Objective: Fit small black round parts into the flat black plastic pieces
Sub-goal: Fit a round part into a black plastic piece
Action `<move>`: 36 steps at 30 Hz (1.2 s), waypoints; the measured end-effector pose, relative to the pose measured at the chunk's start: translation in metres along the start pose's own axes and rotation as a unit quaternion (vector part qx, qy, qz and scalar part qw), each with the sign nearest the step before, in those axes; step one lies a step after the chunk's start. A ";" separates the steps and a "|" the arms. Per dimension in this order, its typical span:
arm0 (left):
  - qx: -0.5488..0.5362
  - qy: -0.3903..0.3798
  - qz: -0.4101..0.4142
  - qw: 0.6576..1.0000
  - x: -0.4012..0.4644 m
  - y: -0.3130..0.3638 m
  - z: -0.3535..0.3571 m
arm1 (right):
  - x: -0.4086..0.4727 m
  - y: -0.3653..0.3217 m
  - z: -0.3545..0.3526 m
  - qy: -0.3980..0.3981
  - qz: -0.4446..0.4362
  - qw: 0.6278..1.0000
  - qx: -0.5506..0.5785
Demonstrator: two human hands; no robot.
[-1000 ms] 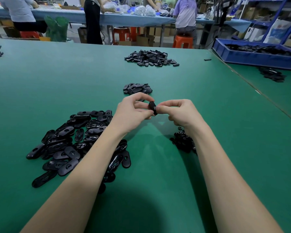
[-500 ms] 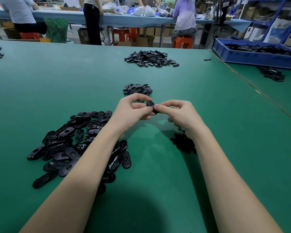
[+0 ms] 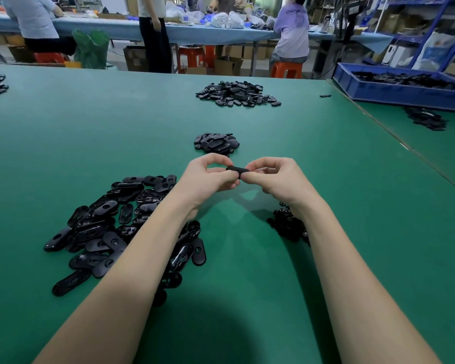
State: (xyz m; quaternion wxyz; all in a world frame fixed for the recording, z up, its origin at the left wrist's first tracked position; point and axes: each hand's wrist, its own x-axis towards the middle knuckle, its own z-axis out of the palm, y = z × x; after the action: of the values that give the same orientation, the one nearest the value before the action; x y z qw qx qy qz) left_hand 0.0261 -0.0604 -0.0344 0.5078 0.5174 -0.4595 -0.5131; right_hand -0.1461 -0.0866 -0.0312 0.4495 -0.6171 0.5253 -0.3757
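flat black piece (image 3: 237, 169) turned edge-on — now level, pinched between both hands

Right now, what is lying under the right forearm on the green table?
A small dark heap of black parts sits under the right wrist, on the green table. The arm covers its right side, so its full extent cannot be seen.

both hands (image 3: 247, 177) fingertips pinched together
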 end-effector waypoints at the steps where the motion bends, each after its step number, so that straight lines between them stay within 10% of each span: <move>1: -0.003 0.000 0.000 1.000 0.000 0.000 -0.001 | 0.000 0.000 0.000 0.004 0.000 1.000 0.006; 36: 0.134 -0.015 0.074 0.988 0.004 -0.005 -0.009 | -0.002 0.003 0.017 0.048 -0.014 0.998 0.026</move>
State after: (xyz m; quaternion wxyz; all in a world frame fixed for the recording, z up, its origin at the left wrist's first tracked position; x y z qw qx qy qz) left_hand 0.0353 -0.0632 -0.0400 0.4637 0.5379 -0.5685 -0.4153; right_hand -0.1314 -0.0824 -0.0392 0.4341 -0.5936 0.5281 -0.4247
